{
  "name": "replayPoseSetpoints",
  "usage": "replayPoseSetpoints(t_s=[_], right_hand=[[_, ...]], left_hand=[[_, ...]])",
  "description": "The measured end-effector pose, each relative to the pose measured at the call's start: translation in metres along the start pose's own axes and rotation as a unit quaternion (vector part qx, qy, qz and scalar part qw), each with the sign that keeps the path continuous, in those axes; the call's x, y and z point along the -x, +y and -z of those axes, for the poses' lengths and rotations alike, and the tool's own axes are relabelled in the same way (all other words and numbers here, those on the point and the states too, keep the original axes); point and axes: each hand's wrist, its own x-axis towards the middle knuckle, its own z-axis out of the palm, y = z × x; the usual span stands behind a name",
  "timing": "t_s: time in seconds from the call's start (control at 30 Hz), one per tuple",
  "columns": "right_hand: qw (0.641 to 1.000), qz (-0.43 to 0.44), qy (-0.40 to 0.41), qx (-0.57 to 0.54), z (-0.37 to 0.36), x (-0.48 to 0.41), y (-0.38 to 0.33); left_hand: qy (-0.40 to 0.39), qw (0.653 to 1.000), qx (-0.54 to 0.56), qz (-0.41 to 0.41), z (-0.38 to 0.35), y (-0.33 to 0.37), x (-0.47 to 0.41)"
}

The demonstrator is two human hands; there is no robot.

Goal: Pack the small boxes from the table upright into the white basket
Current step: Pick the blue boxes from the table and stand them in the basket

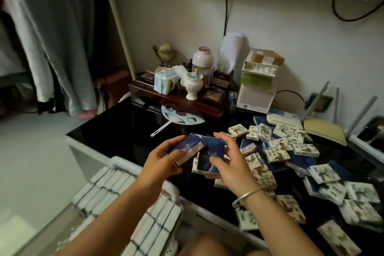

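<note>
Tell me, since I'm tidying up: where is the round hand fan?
In the head view the fan lies flat on the black table near mid-frame, just in front of the dark wooden stand and beyond the left hand.

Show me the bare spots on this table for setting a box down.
Bare black table lies beyond the left hand, bordered by the fan, the table's left edge and the white basket. Right of the right hand loose small boxes crowd it; a cluttered wooden tray fills the back. Both hands grip blue boxes.
</note>
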Motion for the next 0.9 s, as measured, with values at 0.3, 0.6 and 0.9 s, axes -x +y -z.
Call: replayPoseSetpoints(t_s=[0.3, 0.6, 0.9], right_hand=[[0.992, -0.078, -0.091, -0.027, -0.130, 0.031, -0.005], [0.994, -0.019, -0.101, 0.037, -0.177, 0.030, 0.001], [0.991, 0.020, -0.114, 0.074, -0.184, 0.018, 0.009]], left_hand=[[0.156, 0.971, 0.154, 0.090, 0.143, -0.021, 0.077], [0.343, 0.932, -0.118, -0.010, 0.220, -0.038, 0.102], [0.283, 0.877, -0.385, -0.050, 0.206, -0.070, 0.094]])
